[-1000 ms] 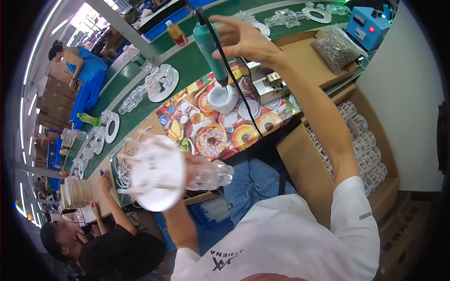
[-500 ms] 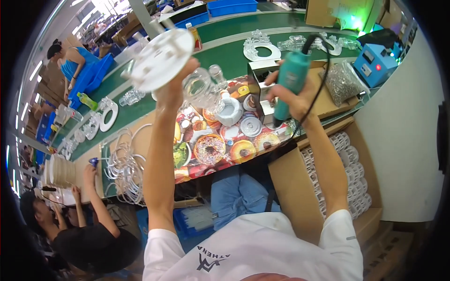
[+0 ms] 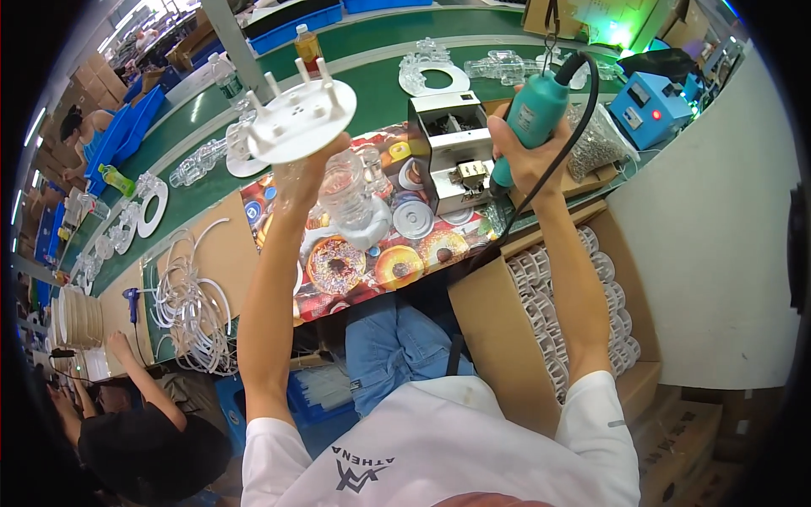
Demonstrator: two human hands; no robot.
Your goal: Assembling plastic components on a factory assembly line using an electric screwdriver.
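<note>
A white round disc [image 3: 296,128] with several upright posts is in my left hand [image 3: 314,169], whose fingers are mostly hidden beneath it. Just right of that hand, a clear plastic rounded part [image 3: 345,188] stands over a white round base [image 3: 365,224]; whether the hand touches the clear part, I cannot tell. My right hand [image 3: 532,160] is wrapped around a teal electric screwdriver [image 3: 539,108], its nose pointing down. The screwdriver's tip is beside a white-and-black screw feeder box [image 3: 452,152].
A cardboard box [image 3: 481,308] of white round parts [image 3: 549,308] stands right of my legs. Coiled white tubing [image 3: 190,308] lies at left, near a co-worker [image 3: 152,452]. A bag of screws [image 3: 600,144] and a blue device [image 3: 650,110] sit at right. The screwdriver's black cord [image 3: 583,110] loops beside my forearm.
The disc has been tipped flatter, its posts now upward. The screwdriver has come away from in front of the feeder box toward its right side. The whole view has shifted.
</note>
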